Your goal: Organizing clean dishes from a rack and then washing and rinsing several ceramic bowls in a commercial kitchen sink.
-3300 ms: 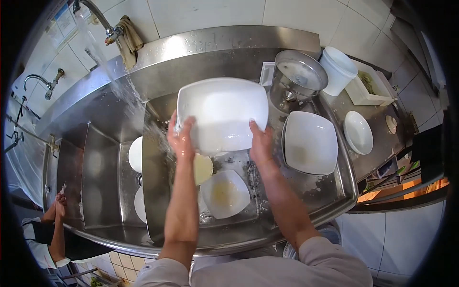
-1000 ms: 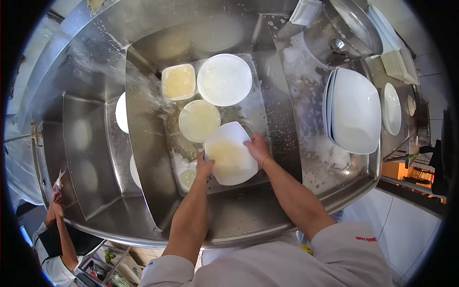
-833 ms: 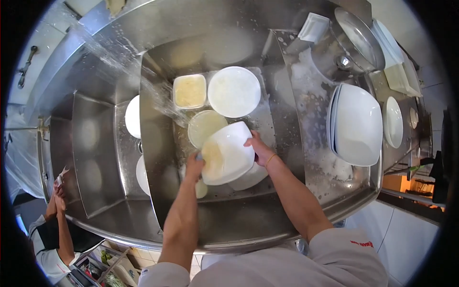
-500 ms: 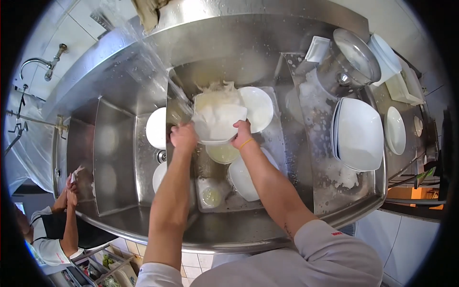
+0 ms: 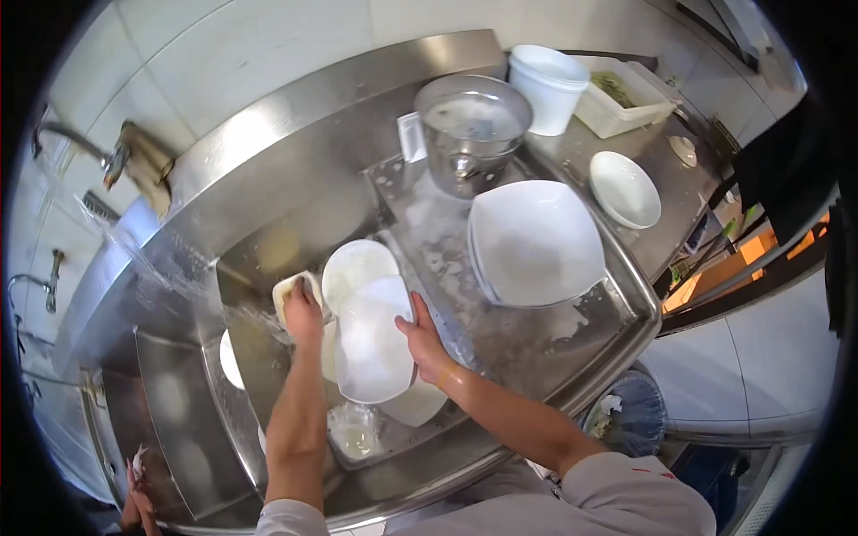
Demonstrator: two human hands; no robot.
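My right hand (image 5: 427, 342) grips the right edge of a white square bowl (image 5: 375, 335), thumb on its inner face. The bowl is tilted over the dishes in the sink's middle basin. My left hand (image 5: 303, 310) is at a small white square dish (image 5: 288, 288) with a yellowish inside. Its fingers are bent together over the dish, and what they pinch is hidden. A round white plate (image 5: 359, 268) lies just behind the square bowl. Under the bowl is another white dish (image 5: 416, 404), and nearer me sits a small clear container (image 5: 355, 432) in running or splashing water.
On the right drainboard stand stacked white square bowls (image 5: 536, 241) and a metal pot (image 5: 474, 134). Beyond are a white bucket (image 5: 547, 89), a white tub (image 5: 617, 94) and an oval bowl (image 5: 624, 189). Another person's hands (image 5: 138, 487) show at the lower left.
My view has swung to the right. My left hand has let go of the square bowl and moved to the small dish. My right hand still holds the bowl, now turned more upright.
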